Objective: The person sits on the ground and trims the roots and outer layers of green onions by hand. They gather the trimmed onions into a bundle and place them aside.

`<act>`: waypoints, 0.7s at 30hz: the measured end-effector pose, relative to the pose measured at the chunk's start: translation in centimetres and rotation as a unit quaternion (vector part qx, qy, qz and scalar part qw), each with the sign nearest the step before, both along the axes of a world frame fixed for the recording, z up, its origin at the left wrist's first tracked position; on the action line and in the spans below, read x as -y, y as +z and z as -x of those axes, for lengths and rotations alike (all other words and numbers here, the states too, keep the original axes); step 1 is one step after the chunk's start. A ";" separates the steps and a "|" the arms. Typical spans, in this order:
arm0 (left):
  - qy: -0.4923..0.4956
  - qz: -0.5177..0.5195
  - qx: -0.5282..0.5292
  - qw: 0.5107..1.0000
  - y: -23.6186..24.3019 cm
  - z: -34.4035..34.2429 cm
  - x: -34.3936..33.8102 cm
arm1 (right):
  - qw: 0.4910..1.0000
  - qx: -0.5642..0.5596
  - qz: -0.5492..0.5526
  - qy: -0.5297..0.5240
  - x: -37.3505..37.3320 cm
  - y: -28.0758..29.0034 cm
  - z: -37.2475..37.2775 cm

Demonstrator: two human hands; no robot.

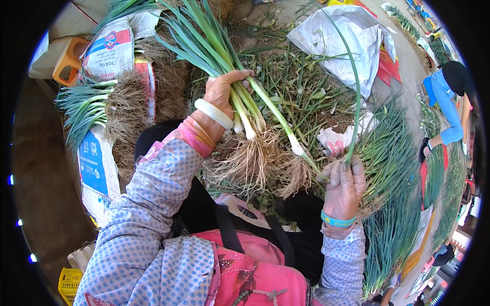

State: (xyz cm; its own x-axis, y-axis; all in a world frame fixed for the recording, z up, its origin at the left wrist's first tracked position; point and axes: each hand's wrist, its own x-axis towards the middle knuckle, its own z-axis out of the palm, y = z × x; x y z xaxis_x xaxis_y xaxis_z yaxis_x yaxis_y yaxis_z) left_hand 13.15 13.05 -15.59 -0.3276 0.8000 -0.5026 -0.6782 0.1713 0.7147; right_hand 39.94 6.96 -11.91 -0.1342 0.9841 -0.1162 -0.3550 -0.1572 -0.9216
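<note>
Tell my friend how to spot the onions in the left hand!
Start at the wide litter of green scraps in the middle. Over its left side, the left hand, wearing a white bangle, grips the green onions. Unlike the neighbouring bundle lying at far left, these are held up, leaves above the fist, roots below.

- The lens sits on the working person's head, the left one of a side-by-side fisheye pair, looking down past the bright pink patterned cloth top at the lower rim.
- It faces the grey ground before the lap; the bunch of green-and-white, long-rooted onions comes near the middle.
- It's close: the pale blue-dotted cloth sleeves loom large, and the bare left hand and bare right hand are within arm's reach.
- It's wide too, bending toward a round rim: over by the ground's right edge, a person in blue clothes looks small and tilted.
</note>
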 end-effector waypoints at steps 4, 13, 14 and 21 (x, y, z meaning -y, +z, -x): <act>-0.089 -0.026 0.033 0.995 -0.6 -0.6 0.3 | 0.998 -0.034 -0.037 -0.031 -1.4 -0.1 -0.2; -0.091 -0.024 0.086 0.992 -0.9 -2.2 0.6 | 0.989 -0.022 0.001 0.147 -2.1 -0.6 2.3; -0.084 -0.023 0.086 0.992 -0.8 -2.3 0.5 | 0.984 0.026 0.031 0.171 -1.8 -0.7 2.1; -0.081 0.015 0.051 0.995 -1.3 -1.7 0.8 | 0.989 -0.034 -0.011 0.142 -0.7 1.3 3.9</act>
State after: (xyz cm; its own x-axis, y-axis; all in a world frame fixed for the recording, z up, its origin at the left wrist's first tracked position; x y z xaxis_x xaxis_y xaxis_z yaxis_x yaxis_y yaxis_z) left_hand 14.88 12.29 -16.87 -0.1416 0.8225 -0.5508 -0.7081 0.3046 0.6370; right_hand 36.00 7.68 -10.56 -0.4118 0.9080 -0.0771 -0.3600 -0.2398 -0.9016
